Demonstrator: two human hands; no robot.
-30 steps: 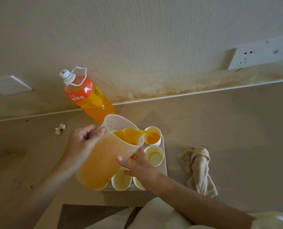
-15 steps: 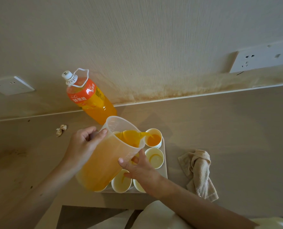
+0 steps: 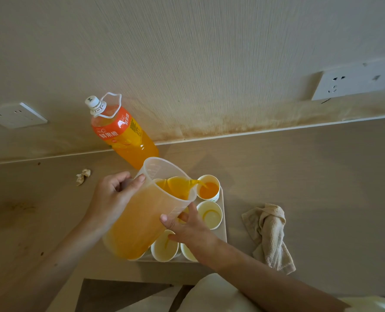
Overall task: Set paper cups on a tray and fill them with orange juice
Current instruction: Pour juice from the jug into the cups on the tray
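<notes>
Translucent plastic formed the jug [image 3: 146,212], which was tilted to the right with its spout over the far cup [image 3: 208,188]. The left hand [image 3: 112,199] gripped the jug at its handle side, fingers curled and thumb laid along the rim; the handle itself was hidden under the fingers. The right hand [image 3: 187,228] propped the jug from the near right, thumb and fingers pressed fairly straight against the wall rather than clasped round it. A thin stream of juice ran from the spout into the far cup, which appeared roughly half full.

Just near of it on the tray [image 3: 223,233] stood a second cup [image 3: 209,215], showing only an orange ring at its bottom. A third cup [image 3: 164,248] at the near edge showed an orange streak inside. Another rim lay partly hidden under the right wrist, and whether more cups stood beneath the jug could not be told.

By this evidence the cups were already set out and filling had only begun: one cup was in progress, and the others held a trace at most. The jug was nearly full, seemingly ample for the rest.

A capped juice bottle [image 3: 121,131] stood at the far left against the wall, a crumpled cloth [image 3: 270,233] lay right of the tray, and a paper scrap [image 3: 83,176] lay to the left on the counter [image 3: 310,176].
</notes>
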